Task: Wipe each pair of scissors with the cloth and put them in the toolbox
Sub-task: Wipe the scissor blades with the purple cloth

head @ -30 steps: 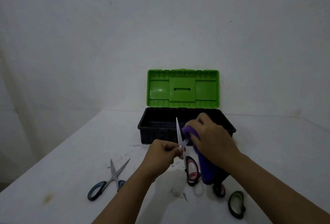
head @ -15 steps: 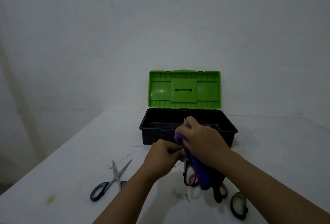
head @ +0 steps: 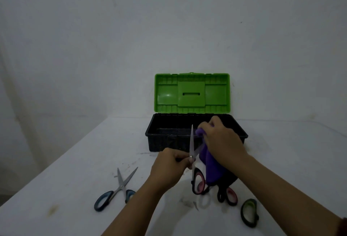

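My left hand (head: 171,166) pinches a pair of pink-handled scissors (head: 198,182) at the pivot, blades spread and pointing up. One blade (head: 191,141) stands bare. My right hand (head: 222,140) grips a purple cloth (head: 210,168) bunched over the other blade. The black toolbox (head: 163,141) stands just behind, its green lid (head: 192,93) upright. Blue-handled scissors (head: 120,188) lie open on the table to the left. A green-and-black handle (head: 249,212) lies at the right, its blades hidden under my right arm.
The white table (head: 75,160) runs to a left edge. A pale wall (head: 169,29) rises behind the toolbox. Dark smudges (head: 187,203) mark the table under my hands.
My right hand slid the cloth from down near the pivot up along the blade. The other blade, covered half a second ago, shows again.
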